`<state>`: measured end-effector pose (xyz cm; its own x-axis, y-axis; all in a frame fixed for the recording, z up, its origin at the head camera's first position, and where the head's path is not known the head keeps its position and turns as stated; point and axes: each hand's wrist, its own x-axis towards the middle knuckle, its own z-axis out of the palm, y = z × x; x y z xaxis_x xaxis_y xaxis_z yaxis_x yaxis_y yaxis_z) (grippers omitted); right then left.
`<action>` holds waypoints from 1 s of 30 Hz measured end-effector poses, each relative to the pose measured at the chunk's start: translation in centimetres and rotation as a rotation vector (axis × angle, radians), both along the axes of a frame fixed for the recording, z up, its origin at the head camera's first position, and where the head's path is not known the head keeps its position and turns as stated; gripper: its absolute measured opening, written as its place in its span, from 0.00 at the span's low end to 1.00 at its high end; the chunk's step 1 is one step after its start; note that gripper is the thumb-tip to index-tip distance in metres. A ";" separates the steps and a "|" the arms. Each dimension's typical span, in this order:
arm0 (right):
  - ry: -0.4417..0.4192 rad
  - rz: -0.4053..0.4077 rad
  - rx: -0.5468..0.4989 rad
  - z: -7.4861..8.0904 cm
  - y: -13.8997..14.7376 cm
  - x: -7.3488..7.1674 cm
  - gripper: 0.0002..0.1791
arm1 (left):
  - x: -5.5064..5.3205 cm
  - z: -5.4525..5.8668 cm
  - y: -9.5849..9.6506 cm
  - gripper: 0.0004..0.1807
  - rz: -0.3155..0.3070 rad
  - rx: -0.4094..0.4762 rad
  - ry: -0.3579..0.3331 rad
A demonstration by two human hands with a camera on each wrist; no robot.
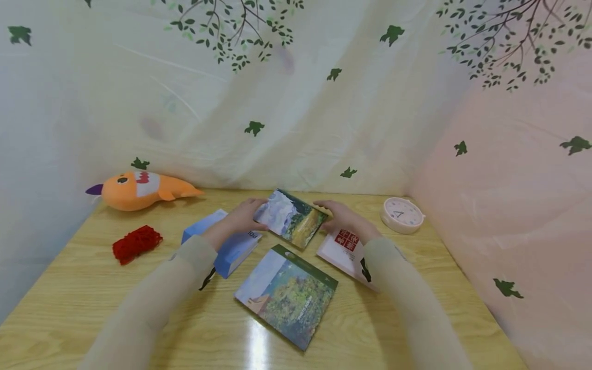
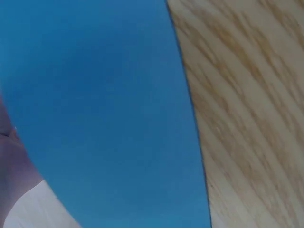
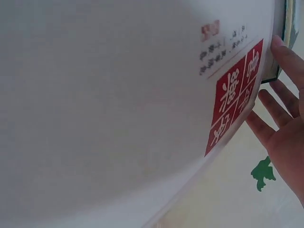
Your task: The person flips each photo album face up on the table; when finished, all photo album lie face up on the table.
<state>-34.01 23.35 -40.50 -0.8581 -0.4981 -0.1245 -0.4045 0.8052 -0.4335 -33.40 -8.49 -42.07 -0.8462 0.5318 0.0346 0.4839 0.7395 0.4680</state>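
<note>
The left hand (image 1: pixel 240 216) and right hand (image 1: pixel 349 218) have their grip clamped on opposite sides of the rectangular landscape-painted paper book (image 1: pixel 293 218) toward the bench's (image 1: pixel 60 308) back edge, where uneven hold could drop it against the rectangular white, red-lettered paper book (image 1: pixel 339 254).

Taking the leafy-covered book (image 1: pixel 289 298) as our landmark, we find a red square (image 3: pixel 235 97) with white Chinese characters on the white book (image 1: pixel 339 257) behind and right of it; we can read 樂 and 安, while the others slant too sharply. Small print (image 3: pixel 216 56) beside that square defeats us. On the blue item (image 1: pixel 231 252) behind and left of our landmark, we see dark letters, too blurred to settle. We cannot read the landmark's own white lettering (image 1: pixel 305 309) or the clock dial (image 1: pixel 401 210) beyond its right.
</note>
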 end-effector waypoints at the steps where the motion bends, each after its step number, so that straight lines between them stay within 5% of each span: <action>1: -0.006 -0.013 -0.005 -0.1 0.0 -0.1 0.42 | -0.1 -0.1 -0.1 0.46 0.006 -0.003 -0.008; 13: -0.049 0.006 -0.062 -0.7 0.3 -1.3 0.33 | -1.0 -1.4 -0.6 0.41 0.076 0.025 -0.034; 30: -0.050 -0.051 -0.062 -0.8 -0.1 -1.5 0.28 | -1.6 -2.8 -0.7 0.37 0.096 0.081 0.039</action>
